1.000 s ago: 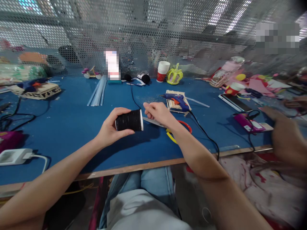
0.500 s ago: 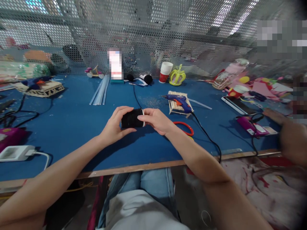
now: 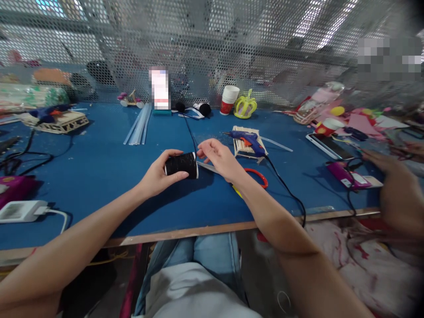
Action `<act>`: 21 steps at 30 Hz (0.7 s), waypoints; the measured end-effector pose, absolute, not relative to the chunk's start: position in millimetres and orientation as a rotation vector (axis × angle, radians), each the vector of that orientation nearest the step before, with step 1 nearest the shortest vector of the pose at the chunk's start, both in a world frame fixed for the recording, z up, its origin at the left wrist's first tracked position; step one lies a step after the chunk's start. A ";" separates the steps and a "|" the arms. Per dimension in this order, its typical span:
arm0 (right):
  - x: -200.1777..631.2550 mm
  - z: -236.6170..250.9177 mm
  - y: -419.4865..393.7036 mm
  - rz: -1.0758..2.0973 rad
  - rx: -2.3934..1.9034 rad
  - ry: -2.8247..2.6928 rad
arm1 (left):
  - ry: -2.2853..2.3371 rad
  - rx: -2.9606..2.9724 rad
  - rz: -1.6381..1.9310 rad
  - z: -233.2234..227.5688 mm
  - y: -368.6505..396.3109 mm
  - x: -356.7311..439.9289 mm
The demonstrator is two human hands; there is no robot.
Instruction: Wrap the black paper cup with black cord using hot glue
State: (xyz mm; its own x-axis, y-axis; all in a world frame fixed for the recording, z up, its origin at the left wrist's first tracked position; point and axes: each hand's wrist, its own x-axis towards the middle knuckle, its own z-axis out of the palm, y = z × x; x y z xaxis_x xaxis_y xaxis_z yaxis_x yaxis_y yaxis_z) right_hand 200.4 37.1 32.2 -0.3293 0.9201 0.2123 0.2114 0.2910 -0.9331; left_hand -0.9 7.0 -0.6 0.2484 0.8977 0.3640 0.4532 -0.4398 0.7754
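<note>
Blue worktable [image 3: 99, 176], perforated metal screen behind. Left hand [image 3: 155, 176] wraps a black thread spool [image 3: 181, 164] held just above the table centre; looks light and rigid, smooth winding may slip, so grip around the barrel. Right hand [image 3: 220, 159] just beside the spool's right end, fingers pinched narrow, likely on a thread end, cannot tell. Paper cups [image 3: 229, 100] at back: contents not visible. Co-worker's hand [image 3: 394, 185] far right.

My left hand [image 3: 155, 176] has its grip around a black spool [image 3: 181, 164] above the blue table [image 3: 99, 163]; my right hand [image 3: 220, 158] pinches just beside its white end; a blue glue gun [image 3: 249, 139] lies behind.
</note>
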 end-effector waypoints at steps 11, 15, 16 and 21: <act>200.9 37.6 36.3 1.143 -0.822 -1.833 | 1.139 2.084 1.007 -5.8 4.2 2.0; 197.7 32.2 38.3 1.213 -0.829 -1.894 | 1.073 2.111 1.064 -6.7 3.4 2.3; 196.7 30.0 39.1 1.255 -0.857 -1.901 | 1.041 2.145 1.080 -6.0 3.2 2.1; 192.2 22.3 42.9 1.420 -0.963 -1.837 | 0.898 2.356 0.968 1.0 1.6 2.3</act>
State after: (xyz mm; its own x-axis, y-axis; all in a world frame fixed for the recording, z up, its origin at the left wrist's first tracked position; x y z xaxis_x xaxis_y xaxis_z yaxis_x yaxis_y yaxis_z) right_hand 192.2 42.9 22.3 -0.5436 0.8385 0.0376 0.1745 0.1567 -0.9721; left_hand 2.3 1.6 1.0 0.5448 0.7052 0.4537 0.3990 -0.6939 0.5994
